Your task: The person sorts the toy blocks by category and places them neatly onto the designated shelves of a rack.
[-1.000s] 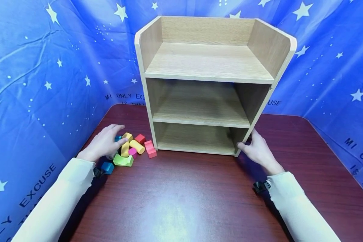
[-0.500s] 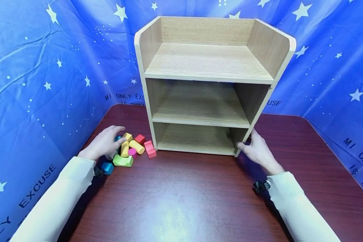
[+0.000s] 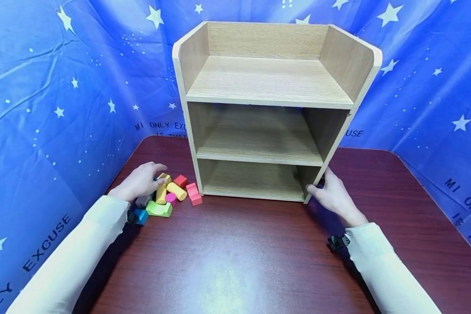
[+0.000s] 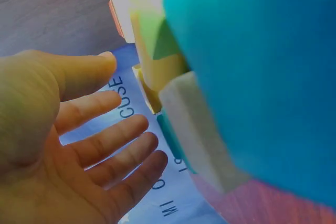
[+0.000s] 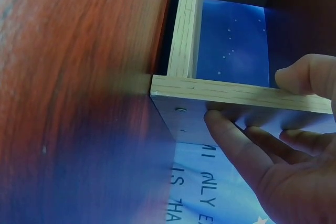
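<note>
My left hand (image 3: 139, 181) hovers over the far left edge of a pile of toy blocks, thumb and fingers spread and nothing between them. Under and beside it lie a grey-white block (image 4: 191, 127), a blue block (image 3: 142, 216), a yellow cylinder (image 3: 176, 191), a green block with a curved hollow (image 3: 159, 209) and a magenta piece (image 3: 171, 199). With my right hand (image 3: 333, 196) I grip the lower right side panel of a wooden shelf unit (image 3: 267, 80). In the right wrist view, the thumb is inside the panel (image 5: 231, 90) and the fingers press its outer face.
The shelf unit stands upright on a dark red-brown table (image 3: 235, 244). A red block (image 3: 180, 181) and a notched pink-red block (image 3: 194, 194) lie close to its left foot. A blue curtain (image 3: 63, 109) with stars surrounds the table at the back and sides.
My left hand has shifted slightly to the right over the blocks, and more of the grey-white block shows. The right hand keeps its grip on the shelf panel.
</note>
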### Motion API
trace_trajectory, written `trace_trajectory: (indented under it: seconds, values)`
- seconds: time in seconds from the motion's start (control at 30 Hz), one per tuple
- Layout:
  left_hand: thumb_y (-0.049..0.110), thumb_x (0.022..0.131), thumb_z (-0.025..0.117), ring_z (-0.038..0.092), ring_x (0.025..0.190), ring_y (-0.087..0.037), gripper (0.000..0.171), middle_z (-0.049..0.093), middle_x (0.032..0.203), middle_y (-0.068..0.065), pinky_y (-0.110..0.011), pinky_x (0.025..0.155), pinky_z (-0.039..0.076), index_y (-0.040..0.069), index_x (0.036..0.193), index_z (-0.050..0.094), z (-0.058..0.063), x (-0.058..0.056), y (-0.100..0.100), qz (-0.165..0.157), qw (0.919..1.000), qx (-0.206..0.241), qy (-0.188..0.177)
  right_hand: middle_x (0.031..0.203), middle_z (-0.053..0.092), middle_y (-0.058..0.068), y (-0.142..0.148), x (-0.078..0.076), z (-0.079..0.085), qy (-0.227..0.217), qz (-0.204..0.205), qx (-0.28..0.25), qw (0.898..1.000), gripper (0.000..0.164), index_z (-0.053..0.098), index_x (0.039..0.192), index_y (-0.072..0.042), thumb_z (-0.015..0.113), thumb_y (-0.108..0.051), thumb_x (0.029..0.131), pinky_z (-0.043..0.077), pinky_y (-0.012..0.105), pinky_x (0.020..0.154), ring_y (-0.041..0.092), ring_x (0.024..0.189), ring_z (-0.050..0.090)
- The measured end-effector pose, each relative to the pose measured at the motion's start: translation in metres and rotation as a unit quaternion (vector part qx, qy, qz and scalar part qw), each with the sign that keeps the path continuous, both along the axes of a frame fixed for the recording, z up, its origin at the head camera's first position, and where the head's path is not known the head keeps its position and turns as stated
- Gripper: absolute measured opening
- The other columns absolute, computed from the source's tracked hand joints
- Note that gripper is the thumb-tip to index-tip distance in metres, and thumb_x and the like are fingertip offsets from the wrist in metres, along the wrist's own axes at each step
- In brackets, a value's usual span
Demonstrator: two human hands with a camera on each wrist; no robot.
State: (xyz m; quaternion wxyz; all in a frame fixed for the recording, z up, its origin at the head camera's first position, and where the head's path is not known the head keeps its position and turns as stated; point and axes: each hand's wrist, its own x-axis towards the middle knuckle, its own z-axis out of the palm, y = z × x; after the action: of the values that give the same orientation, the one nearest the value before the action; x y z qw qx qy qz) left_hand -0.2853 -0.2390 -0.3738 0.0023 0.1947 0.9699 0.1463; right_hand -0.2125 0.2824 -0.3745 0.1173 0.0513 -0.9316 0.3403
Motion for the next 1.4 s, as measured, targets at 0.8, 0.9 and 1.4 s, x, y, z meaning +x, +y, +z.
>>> trace_trajectory:
  seconds: [0.8,0.9,1.4]
  values:
    - [0.013,0.085,0.067,0.056,0.100,-0.037,0.035,0.062,0.110,-0.022,-0.055,0.090,0.044,-0.004,0.115,0.062,0.003,-0.017,0.015,0.016,0.9982,-0.033,-0.048,0.108,0.062,0.023,-0.001,0.001,0.001,-0.008,-0.004,0.000,1.000,0.056,0.040,0.131,-0.004,0.065,-0.013,0.081,0.043,0.048,0.086,0.035,0.102,0.057]
    - [0.013,0.086,0.067,0.056,0.102,-0.037,0.034,0.061,0.112,-0.023,-0.055,0.091,0.043,-0.004,0.115,0.062,0.003,-0.017,0.017,0.025,0.9977,-0.035,-0.051,0.109,0.062,0.023,-0.001,0.001,0.002,-0.008,-0.004,0.000,1.000,0.056,0.040,0.131,-0.003,0.065,-0.013,0.081,0.042,0.048,0.086,0.036,0.102,0.057]
    - [0.010,0.082,0.068,0.057,0.090,-0.035,0.024,0.062,0.103,-0.021,-0.052,0.084,0.048,-0.002,0.102,0.062,0.005,-0.018,0.023,0.047,0.9960,-0.033,-0.069,0.110,0.061,0.023,0.001,0.001,0.002,-0.012,-0.003,0.003,1.000,0.056,0.040,0.132,-0.004,0.064,-0.014,0.082,0.042,0.048,0.086,0.036,0.103,0.057]
